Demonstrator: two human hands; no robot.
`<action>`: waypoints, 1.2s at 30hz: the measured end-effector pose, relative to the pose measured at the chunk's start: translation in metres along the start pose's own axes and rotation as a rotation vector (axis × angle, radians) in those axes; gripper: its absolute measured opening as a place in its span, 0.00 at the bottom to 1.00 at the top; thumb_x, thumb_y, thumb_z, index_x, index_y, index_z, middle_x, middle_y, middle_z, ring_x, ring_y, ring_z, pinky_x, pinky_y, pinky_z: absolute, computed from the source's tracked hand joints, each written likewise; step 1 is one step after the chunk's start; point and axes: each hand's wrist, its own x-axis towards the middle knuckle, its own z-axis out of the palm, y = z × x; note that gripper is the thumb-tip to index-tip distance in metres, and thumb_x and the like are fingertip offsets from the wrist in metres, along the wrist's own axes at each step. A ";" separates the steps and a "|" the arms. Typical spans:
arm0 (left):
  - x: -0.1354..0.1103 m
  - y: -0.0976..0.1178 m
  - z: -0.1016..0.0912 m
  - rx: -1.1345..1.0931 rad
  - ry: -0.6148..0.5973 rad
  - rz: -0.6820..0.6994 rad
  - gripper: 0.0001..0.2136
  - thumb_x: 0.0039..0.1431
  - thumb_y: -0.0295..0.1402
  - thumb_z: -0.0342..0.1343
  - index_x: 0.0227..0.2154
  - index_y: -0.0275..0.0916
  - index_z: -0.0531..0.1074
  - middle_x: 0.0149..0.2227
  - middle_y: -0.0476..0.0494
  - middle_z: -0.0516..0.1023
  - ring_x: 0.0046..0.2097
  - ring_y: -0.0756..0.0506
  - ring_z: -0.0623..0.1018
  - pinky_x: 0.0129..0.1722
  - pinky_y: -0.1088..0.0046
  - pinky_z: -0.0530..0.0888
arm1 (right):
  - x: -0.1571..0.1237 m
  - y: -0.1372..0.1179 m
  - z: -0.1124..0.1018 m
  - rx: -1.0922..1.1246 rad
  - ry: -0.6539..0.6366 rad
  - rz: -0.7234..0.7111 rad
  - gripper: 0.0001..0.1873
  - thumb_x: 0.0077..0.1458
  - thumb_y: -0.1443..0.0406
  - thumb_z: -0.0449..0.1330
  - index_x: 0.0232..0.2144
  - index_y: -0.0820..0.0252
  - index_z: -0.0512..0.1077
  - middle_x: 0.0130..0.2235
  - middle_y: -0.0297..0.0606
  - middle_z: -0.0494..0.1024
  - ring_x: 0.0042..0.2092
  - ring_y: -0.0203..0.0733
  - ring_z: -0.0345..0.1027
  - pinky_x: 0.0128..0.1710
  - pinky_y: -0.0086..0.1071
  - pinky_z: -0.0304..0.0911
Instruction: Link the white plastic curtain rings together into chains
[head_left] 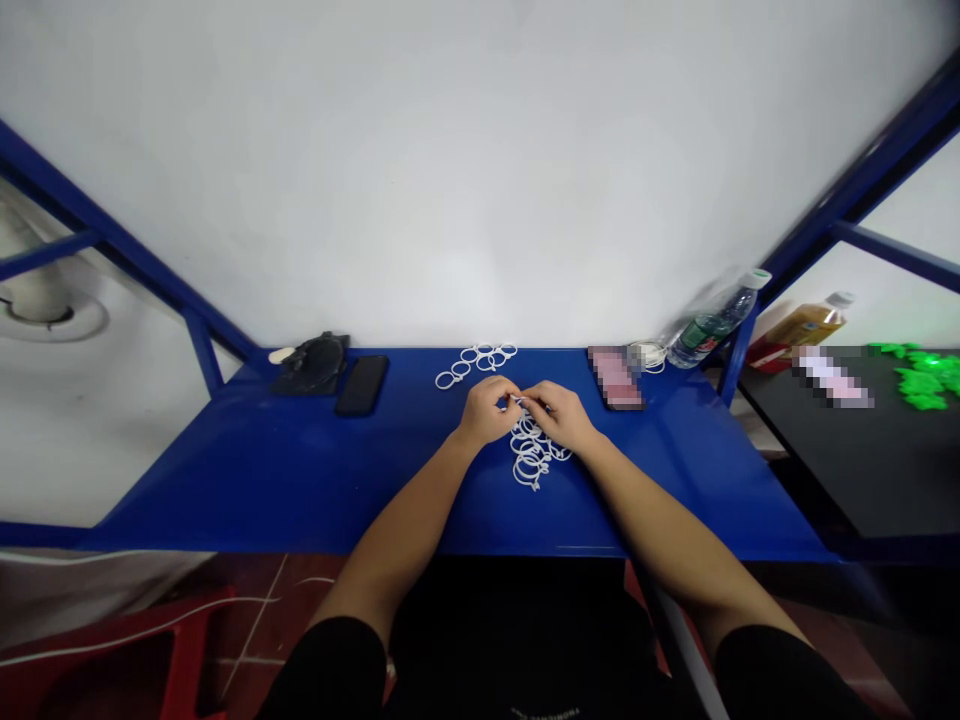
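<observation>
My left hand [487,412] and my right hand [562,415] meet over the middle of the blue table [300,480]. Thumb and fingers of both are pinched together on a small white plastic ring, mostly hidden by the fingertips. Just below them lies a pile of white plastic rings [531,462], each with a small tab, partly covered by my right hand. Beyond my left hand, several more white rings [445,380] form a loose cluster near the wall.
A black phone [361,386] and a crumpled black bag [319,365] lie at the back left. At the back right are a pixelated pink item [616,378], a white cable [649,355] and a leaning bottle [716,322]. Blue metal bars [739,350] frame both sides.
</observation>
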 end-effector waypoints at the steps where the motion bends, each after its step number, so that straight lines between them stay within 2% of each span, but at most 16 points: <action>1: 0.000 0.000 0.001 -0.003 0.002 0.000 0.09 0.52 0.21 0.54 0.28 0.41 0.75 0.30 0.47 0.80 0.34 0.46 0.79 0.38 0.68 0.77 | 0.000 0.000 0.001 -0.004 -0.004 -0.008 0.15 0.73 0.57 0.54 0.45 0.54 0.79 0.40 0.41 0.83 0.41 0.44 0.76 0.43 0.38 0.70; 6: 0.000 -0.002 0.003 0.043 -0.033 -0.088 0.11 0.57 0.21 0.52 0.28 0.42 0.76 0.31 0.47 0.82 0.37 0.45 0.81 0.45 0.64 0.78 | -0.001 0.000 0.003 -0.046 0.007 -0.004 0.14 0.73 0.57 0.54 0.45 0.54 0.78 0.39 0.42 0.82 0.41 0.45 0.76 0.44 0.38 0.70; 8: 0.001 -0.006 0.000 0.051 -0.074 -0.093 0.11 0.59 0.23 0.54 0.35 0.42 0.79 0.37 0.45 0.85 0.42 0.43 0.82 0.50 0.61 0.78 | -0.001 0.002 0.002 -0.058 0.050 0.028 0.13 0.72 0.58 0.54 0.45 0.54 0.78 0.39 0.42 0.82 0.41 0.46 0.76 0.43 0.38 0.70; 10: 0.001 -0.014 -0.003 0.082 -0.120 -0.088 0.13 0.63 0.28 0.56 0.48 0.43 0.79 0.48 0.43 0.85 0.51 0.41 0.81 0.57 0.57 0.75 | 0.000 0.006 0.000 -0.077 0.114 0.069 0.12 0.72 0.59 0.55 0.44 0.54 0.78 0.38 0.42 0.82 0.40 0.46 0.76 0.43 0.39 0.69; 12: 0.002 -0.025 -0.004 0.182 -0.161 -0.128 0.19 0.66 0.35 0.57 0.58 0.43 0.75 0.57 0.39 0.81 0.61 0.38 0.77 0.64 0.52 0.69 | 0.001 0.010 -0.003 -0.101 0.154 0.108 0.12 0.70 0.61 0.56 0.43 0.55 0.79 0.38 0.41 0.82 0.40 0.46 0.76 0.43 0.39 0.69; 14: 0.001 -0.036 -0.002 0.361 -0.195 -0.249 0.21 0.67 0.37 0.58 0.61 0.43 0.73 0.64 0.36 0.76 0.68 0.32 0.69 0.69 0.45 0.62 | 0.001 0.013 -0.005 -0.127 0.146 0.140 0.11 0.68 0.62 0.57 0.42 0.55 0.79 0.37 0.41 0.82 0.40 0.46 0.76 0.43 0.39 0.69; 16: 0.000 -0.045 0.002 0.484 -0.250 -0.345 0.24 0.65 0.38 0.59 0.63 0.43 0.71 0.67 0.34 0.72 0.72 0.28 0.62 0.69 0.37 0.56 | 0.002 0.016 -0.006 -0.164 0.121 0.161 0.10 0.65 0.65 0.58 0.39 0.55 0.80 0.36 0.40 0.82 0.39 0.47 0.75 0.43 0.39 0.69; 18: -0.001 -0.050 0.005 0.530 -0.281 -0.353 0.22 0.66 0.36 0.58 0.62 0.45 0.72 0.65 0.35 0.74 0.71 0.27 0.63 0.69 0.34 0.51 | 0.002 0.017 -0.006 -0.207 0.087 0.168 0.09 0.61 0.68 0.59 0.34 0.55 0.80 0.34 0.39 0.82 0.39 0.47 0.74 0.44 0.40 0.68; 21: -0.001 -0.051 0.004 0.549 -0.269 -0.308 0.16 0.66 0.33 0.56 0.56 0.47 0.76 0.55 0.39 0.83 0.63 0.31 0.72 0.69 0.36 0.52 | 0.003 0.020 -0.004 -0.266 0.050 0.184 0.08 0.57 0.69 0.61 0.32 0.56 0.81 0.35 0.40 0.82 0.39 0.48 0.72 0.45 0.42 0.66; 25: 0.001 -0.048 -0.002 0.554 -0.253 -0.318 0.12 0.66 0.30 0.56 0.49 0.46 0.80 0.45 0.39 0.85 0.53 0.33 0.77 0.61 0.45 0.62 | 0.002 0.025 -0.003 -0.282 0.060 0.225 0.09 0.60 0.66 0.62 0.40 0.57 0.82 0.38 0.42 0.83 0.42 0.50 0.72 0.47 0.44 0.66; 30: 0.005 -0.030 -0.006 0.446 -0.224 -0.246 0.12 0.70 0.31 0.53 0.50 0.44 0.80 0.46 0.40 0.85 0.51 0.36 0.78 0.57 0.52 0.65 | 0.001 0.024 -0.002 -0.211 0.082 0.174 0.15 0.65 0.64 0.60 0.52 0.56 0.78 0.40 0.43 0.82 0.44 0.52 0.73 0.49 0.46 0.68; 33: 0.006 -0.013 -0.007 0.342 -0.177 -0.150 0.11 0.72 0.31 0.53 0.49 0.45 0.79 0.46 0.43 0.84 0.51 0.39 0.78 0.56 0.55 0.66 | 0.002 0.017 -0.003 -0.149 0.097 0.093 0.20 0.68 0.63 0.58 0.61 0.54 0.72 0.48 0.45 0.81 0.49 0.52 0.74 0.52 0.48 0.70; 36: 0.006 0.000 -0.005 0.247 -0.139 -0.083 0.06 0.71 0.30 0.55 0.44 0.43 0.77 0.43 0.44 0.84 0.48 0.40 0.78 0.55 0.58 0.67 | 0.002 0.011 -0.004 -0.090 0.086 0.013 0.20 0.70 0.62 0.56 0.62 0.52 0.72 0.57 0.46 0.79 0.56 0.52 0.74 0.56 0.49 0.71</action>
